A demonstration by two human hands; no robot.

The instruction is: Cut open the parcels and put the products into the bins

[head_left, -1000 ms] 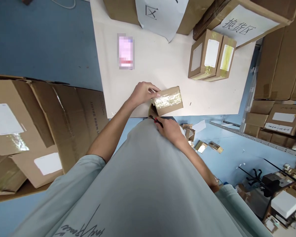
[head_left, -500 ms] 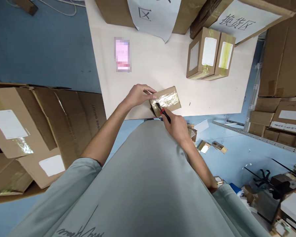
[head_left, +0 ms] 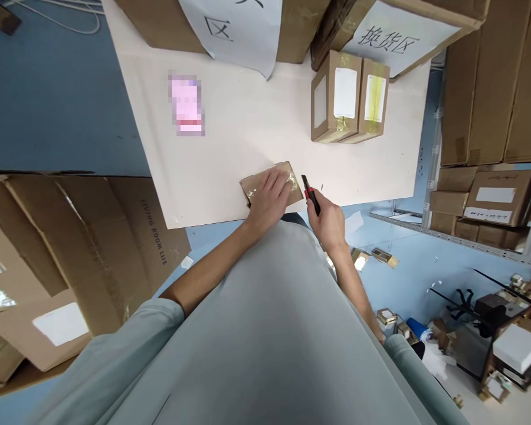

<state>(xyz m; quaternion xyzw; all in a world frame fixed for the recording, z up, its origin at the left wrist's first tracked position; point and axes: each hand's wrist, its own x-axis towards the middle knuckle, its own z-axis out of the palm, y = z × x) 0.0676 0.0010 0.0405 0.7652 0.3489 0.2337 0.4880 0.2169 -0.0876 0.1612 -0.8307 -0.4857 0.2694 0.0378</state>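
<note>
A small cardboard box [head_left: 253,184] with shiny clear tape lies at the front edge of the white table. My left hand [head_left: 269,198] rests flat across its top, fingers stretched out over the tape. Just right of the box, my right hand [head_left: 326,221] is wrapped round a black and red utility knife [head_left: 310,195]. The knife's tip points up and away from me, apart from the box. Part of the box top is hidden under my left fingers.
Two taped boxes with white labels [head_left: 345,97] stand at the table's back right, before larger cartons with paper signs [head_left: 387,38]. A blurred pink rectangle [head_left: 187,105] lies at the left of the white table [head_left: 230,118]. Big cartons [head_left: 128,236] stand at left; shelving with boxes [head_left: 491,200] at right.
The knife has come off the box and moved to its right side. My left hand has gone from gripping the box's left end to lying over its top. The view has shifted right.
</note>
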